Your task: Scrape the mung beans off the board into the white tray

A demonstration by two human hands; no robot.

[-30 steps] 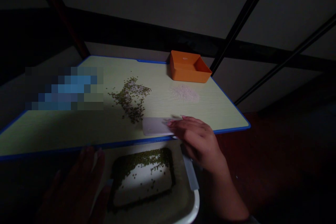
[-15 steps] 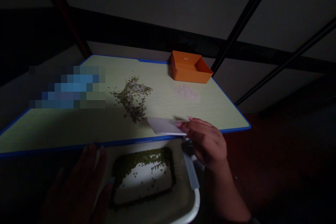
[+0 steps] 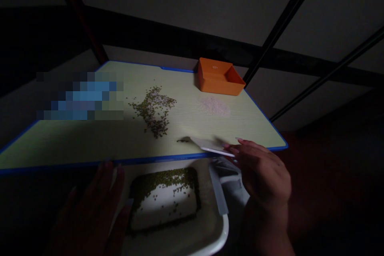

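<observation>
My right hand [image 3: 264, 168] pinches a thin white flat scraper [image 3: 213, 146], tilted over the front edge of the pale green tabletop [image 3: 90, 144]. A few dark beans [image 3: 182, 141] lie by the scraper's left tip. My left hand [image 3: 93, 204] is dim, its fingers stretched out and apart, at the left rim of a white tub [image 3: 220, 236]. Small green beans [image 3: 162, 180] cover part of the tub's bottom. On the tabletop, farther back, spreads a loose pile of green beans mixed with white grains [image 3: 154, 108]. To its right lies a patch of white grains [image 3: 214, 106].
An orange open box [image 3: 222, 84] stands at the back right corner of the tabletop. A blurred-out blue patch [image 3: 87, 96] covers something at the left. The tabletop has a raised blue edge. Behind it stands a panelled wall [image 3: 180, 0]. A dark red floor [image 3: 309, 168] shows at the right.
My right hand has moved right along the front edge with the scraper, uncovering a few beans at its left tip. My left hand stays at the tub.
</observation>
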